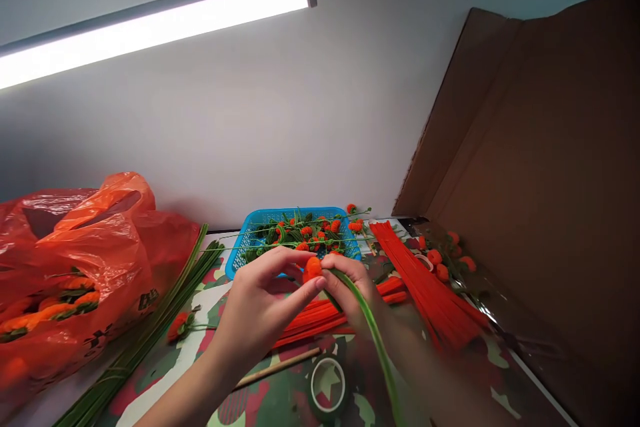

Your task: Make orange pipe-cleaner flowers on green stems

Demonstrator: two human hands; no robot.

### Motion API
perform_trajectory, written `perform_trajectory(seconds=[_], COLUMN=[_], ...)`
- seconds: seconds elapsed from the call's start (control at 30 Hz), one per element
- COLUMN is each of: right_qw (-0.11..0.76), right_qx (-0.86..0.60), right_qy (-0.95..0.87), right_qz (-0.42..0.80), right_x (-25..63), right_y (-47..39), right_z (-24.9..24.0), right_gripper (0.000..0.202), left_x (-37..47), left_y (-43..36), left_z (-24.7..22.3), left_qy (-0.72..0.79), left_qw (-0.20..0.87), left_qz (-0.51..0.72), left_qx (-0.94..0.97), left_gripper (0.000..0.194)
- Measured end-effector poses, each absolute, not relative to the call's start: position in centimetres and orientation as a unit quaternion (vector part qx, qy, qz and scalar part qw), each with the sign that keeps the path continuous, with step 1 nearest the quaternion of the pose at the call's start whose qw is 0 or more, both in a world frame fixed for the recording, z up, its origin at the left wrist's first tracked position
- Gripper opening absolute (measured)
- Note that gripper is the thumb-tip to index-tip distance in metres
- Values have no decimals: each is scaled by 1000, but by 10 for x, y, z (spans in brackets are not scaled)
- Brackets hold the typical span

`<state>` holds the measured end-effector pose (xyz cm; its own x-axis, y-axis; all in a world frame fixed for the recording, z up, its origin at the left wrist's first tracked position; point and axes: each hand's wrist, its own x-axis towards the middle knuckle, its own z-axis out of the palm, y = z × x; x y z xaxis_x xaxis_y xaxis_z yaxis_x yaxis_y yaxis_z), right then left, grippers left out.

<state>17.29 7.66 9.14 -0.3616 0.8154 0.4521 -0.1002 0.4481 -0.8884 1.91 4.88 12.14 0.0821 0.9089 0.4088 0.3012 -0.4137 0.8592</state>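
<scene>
My left hand [273, 297] pinches a small orange fuzzy flower head [313, 268] between thumb and fingers, in front of the blue basket. Against its right side, my right hand [353, 283] closes on a green pipe cleaner [367, 317], which arches down toward the lower edge of the view. How the green piece joins the flower head is hidden by the fingers. Beneath my hands lie orange pipe cleaners [315, 321]. A roll of green tape [329, 383] and a thin wooden stick [277, 368] rest on the camouflage-patterned table cover [260, 407].
Behind my hands, a blue basket [245, 240] holds several orange flowers with green stems. To the left are a red plastic bag [125, 247] and a green pipe-cleaner bundle [135, 340]. On the right lie an orange bundle [425, 287], more flowers [443, 272] and a cardboard box [540, 147].
</scene>
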Motion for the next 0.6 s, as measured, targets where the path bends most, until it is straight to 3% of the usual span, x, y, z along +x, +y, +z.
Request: perform_trajectory(seconds=[0.17, 0.27, 0.43, 0.6], right_qw=[496, 475, 425, 413], right_qx=[-269, -265, -311, -276], right_qy=[-775, -799, -740, -614], right_qz=[285, 258, 417, 613], right_x=[178, 181, 184, 181], right_y=[71, 70, 72, 76], right_z=[102, 106, 110, 107], right_gripper=[18, 18, 24, 37], left_x=[17, 17, 18, 15], left_y=[48, 50, 50, 51], left_z=[124, 125, 123, 120], left_qy=[464, 444, 422, 371], left_qw=[378, 402, 359, 235], left_qz=[507, 513, 539, 531], left_qx=[621, 615, 635, 725], left_gripper=[25, 22, 15, 16])
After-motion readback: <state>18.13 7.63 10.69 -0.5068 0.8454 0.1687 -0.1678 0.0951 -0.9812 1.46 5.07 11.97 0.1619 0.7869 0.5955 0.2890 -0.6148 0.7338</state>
